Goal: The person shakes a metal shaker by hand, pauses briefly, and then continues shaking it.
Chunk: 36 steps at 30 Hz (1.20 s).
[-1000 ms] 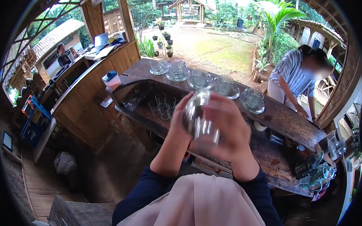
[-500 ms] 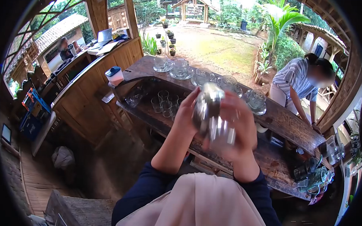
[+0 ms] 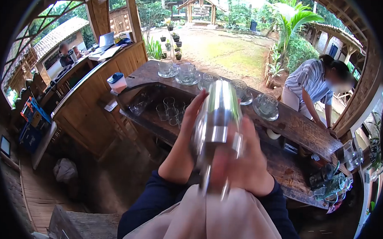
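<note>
A shiny metal cocktail shaker (image 3: 220, 105) is held up in front of my chest, blurred by motion, its wide base up and away from me and its narrow end down toward me. My left hand (image 3: 186, 134) is closed against its left side. My right hand (image 3: 249, 157) wraps its right side and lower part, its fingers smeared. Behind the shaker, on the upper wooden counter, stand glass cups on saucers, among them one cup (image 3: 187, 72) on the left and another (image 3: 266, 104) on the right.
Several small drinking glasses (image 3: 170, 108) stand on the shelf below the counter (image 3: 309, 133). A lidded plastic tub (image 3: 117, 81) sits at its left end, glass jugs (image 3: 337, 183) at the right. One person (image 3: 313, 88) leans on the counter's far right side; another (image 3: 67, 56) sits far left.
The shaker has swung from a tilted pose to a more upright one in view, its narrow end now lower and nearer my chest. Both hands have moved with it and stay on it.
</note>
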{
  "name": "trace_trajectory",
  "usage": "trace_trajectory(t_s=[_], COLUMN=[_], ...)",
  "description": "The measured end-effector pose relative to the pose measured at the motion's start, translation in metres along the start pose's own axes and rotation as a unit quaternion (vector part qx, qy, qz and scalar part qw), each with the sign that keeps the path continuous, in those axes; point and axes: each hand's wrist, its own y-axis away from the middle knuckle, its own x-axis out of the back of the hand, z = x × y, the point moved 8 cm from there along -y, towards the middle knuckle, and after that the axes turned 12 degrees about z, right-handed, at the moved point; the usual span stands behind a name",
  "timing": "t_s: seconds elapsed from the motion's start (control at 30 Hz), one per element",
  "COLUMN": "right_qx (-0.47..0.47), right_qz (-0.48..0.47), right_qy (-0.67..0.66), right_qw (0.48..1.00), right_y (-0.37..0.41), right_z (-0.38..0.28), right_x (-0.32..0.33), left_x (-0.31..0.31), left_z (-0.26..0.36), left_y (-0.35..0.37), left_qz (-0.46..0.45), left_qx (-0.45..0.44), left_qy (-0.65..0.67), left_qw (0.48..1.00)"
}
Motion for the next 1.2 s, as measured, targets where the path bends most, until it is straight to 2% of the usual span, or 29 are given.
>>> trace_trajectory(t_s=[0.03,0.07,0.13,0.17,0.2,0.27,0.3,0.33,0.37,0.4,0.47,0.5,0.53,0.57,0.6,0.67,0.7,0.73,0.77,0.8,0.83,0.87,0.93,0.97,1.0,1.07,1.1,1.17,1.2], right_qx=[0.177,0.286,0.227,0.164,0.097,0.094,-0.046,-0.188,-0.186,-0.121,0.04,0.119,0.197,0.306,0.308,0.226,0.222,0.16,0.097,-0.11,-0.217,-0.214,-0.029,-0.029,0.103,0.36,0.365,0.463,0.328], right_qz=[0.065,0.083,0.066,0.051,0.036,0.003,0.069,0.133,0.131,0.09,-0.034,0.002,0.038,0.146,0.146,0.132,0.133,0.063,-0.008,0.047,0.109,0.109,0.014,0.017,0.015,-0.002,-0.007,0.028,-0.075], right_qy=[-0.036,-0.066,-0.069,-0.071,-0.073,0.165,0.141,0.114,0.115,0.13,0.139,0.073,0.006,-0.066,-0.063,-0.01,-0.008,0.077,0.16,0.148,0.121,0.124,0.163,0.17,0.153,0.113,0.124,0.078,0.188], right_qw=[0.981,0.952,0.969,0.983,0.992,0.982,0.987,0.966,0.967,0.98,0.989,0.99,0.98,0.938,0.938,0.965,0.966,0.982,0.982,0.982,0.962,0.963,0.986,0.985,0.983,0.926,0.923,0.883,0.923], right_y=[0.006,0.009,0.01,0.013,0.018,0.0,-0.005,0.0,0.002,-0.009,-0.014,-0.009,-0.005,0.001,0.002,0.005,0.007,0.001,0.0,0.002,0.001,-0.002,-0.031,-0.03,-0.025,-0.003,-0.006,-0.003,-0.02], right_z=[-0.037,-0.057,-0.039,-0.023,-0.008,0.037,0.073,0.099,0.093,0.068,0.011,-0.018,-0.041,-0.056,-0.056,-0.045,-0.031,0.009,0.048,0.095,0.118,0.111,0.055,0.039,0.0,-0.059,-0.057,-0.061,-0.038], right_x=[-0.005,-0.004,0.0,0.003,0.006,0.004,0.01,0.016,0.02,0.018,0.007,0.009,0.006,0.003,0.005,0.008,0.015,0.012,0.005,0.01,0.016,0.021,0.009,0.009,0.004,-0.003,0.001,0.024,0.032], left_x=[-0.025,-0.044,-0.023,-0.031,-0.015,0.063,0.081,0.094,0.081,0.052,0.039,0.008,-0.025,-0.029,-0.032,-0.014,0.005,0.042,0.073,0.095,0.1,0.095,0.038,-0.006,-0.043,-0.06,-0.054,-0.047,-0.036], left_z=[0.002,-0.014,-0.004,0.005,-0.016,-0.025,-0.012,-0.023,-0.026,-0.02,-0.017,-0.007,-0.015,-0.008,-0.001,-0.01,-0.024,-0.031,-0.03,-0.029,-0.034,-0.034,-0.02,-0.016,-0.017,-0.001,-0.005,-0.028,-0.038], left_y=[0.013,0.035,0.027,0.013,-0.005,-0.043,-0.045,-0.051,-0.046,-0.038,-0.027,-0.012,0.007,0.012,0.017,-0.001,-0.014,-0.033,-0.048,-0.061,-0.061,-0.059,-0.057,-0.032,-0.007,-0.005,-0.002,-0.024,-0.05], left_qz=[-0.146,-0.223,-0.203,-0.259,-0.18,0.012,0.114,0.168,0.055,-0.067,0.017,-0.001,-0.136,-0.198,-0.258,-0.265,-0.183,-0.01,0.057,0.119,0.257,0.252,-0.041,-0.152,-0.099,-0.223,-0.217,-0.119,-0.04], left_qx=[0.0,0.142,-0.074,-0.116,0.098,0.098,-0.101,-0.035,-0.054,-0.074,0.091,-0.008,0.056,-0.051,-0.156,-0.088,0.053,0.111,0.04,-0.031,-0.014,-0.012,0.004,0.055,0.185,0.039,-0.099,-0.025,0.039], left_qy=[0.078,0.222,0.076,-0.03,0.083,0.113,-0.025,0.065,0.068,0.065,0.069,-0.014,0.15,0.087,0.022,-0.016,0.013,0.078,0.088,0.096,0.078,0.078,0.122,0.132,0.272,0.098,0.064,0.039,0.034], left_qw=[0.986,0.938,0.973,0.958,0.975,0.989,0.988,0.983,0.995,0.993,0.993,1.0,0.978,0.975,0.953,0.96,0.982,0.991,0.994,0.988,0.963,0.964,0.992,0.978,0.939,0.969,0.969,0.992,0.998])
